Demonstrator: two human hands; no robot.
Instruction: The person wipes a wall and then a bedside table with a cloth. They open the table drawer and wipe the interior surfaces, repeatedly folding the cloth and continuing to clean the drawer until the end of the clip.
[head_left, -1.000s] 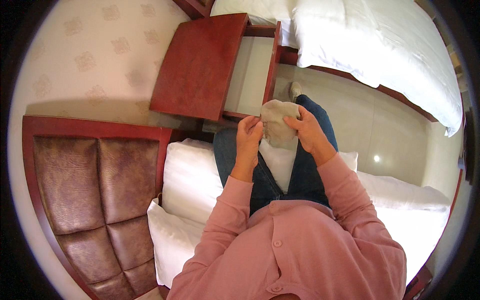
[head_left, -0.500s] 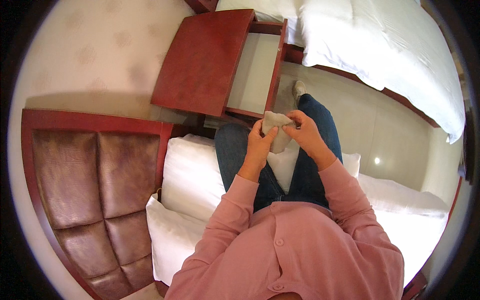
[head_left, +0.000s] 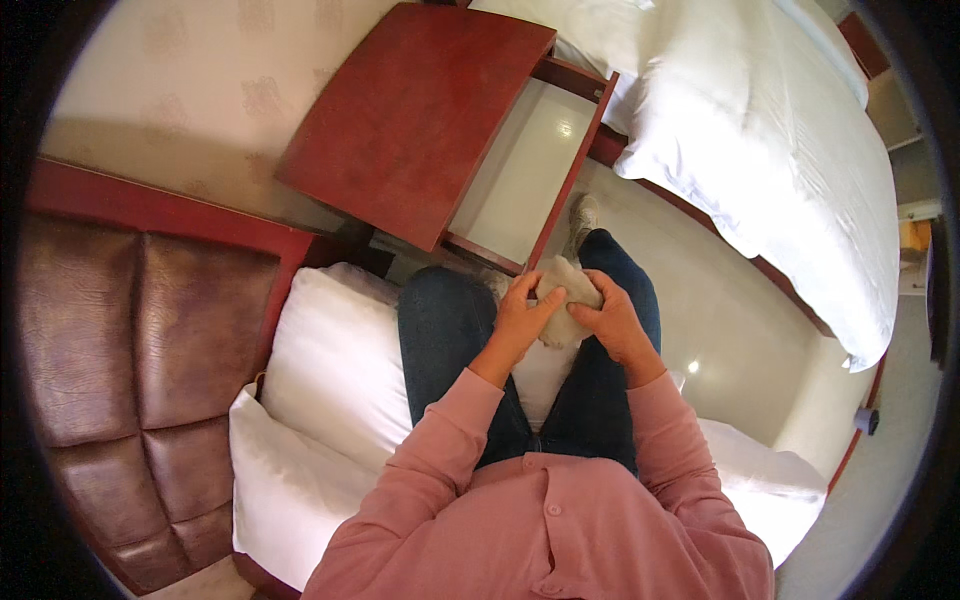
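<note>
A small, soft beige cloth (head_left: 566, 278), bunched and folded, is held up over my lap between both hands. My left hand (head_left: 519, 325) pinches its left side, thumb on top. On the opposite side, my right hand (head_left: 614, 322) grips it with the thumb pressed on its face and the fingers curled behind. The cloth's kind cannot be made out. Just beyond my fingers is the near end of a pulled-out drawer (head_left: 525, 165) with a pale bottom.
The drawer belongs to a red-brown wooden nightstand (head_left: 410, 120) at the far left. White bedding (head_left: 760, 170) hangs off a bed at the far right. I sit on white bedding (head_left: 330, 360), beside a brown padded headboard (head_left: 90, 340). My jeans-clad legs (head_left: 440, 330) are below my hands.
The cloth looks more bunched and rounder than before, when it had a flat squared top. Both hands still hold it. The view has shifted, bringing more of the far bed into sight.
</note>
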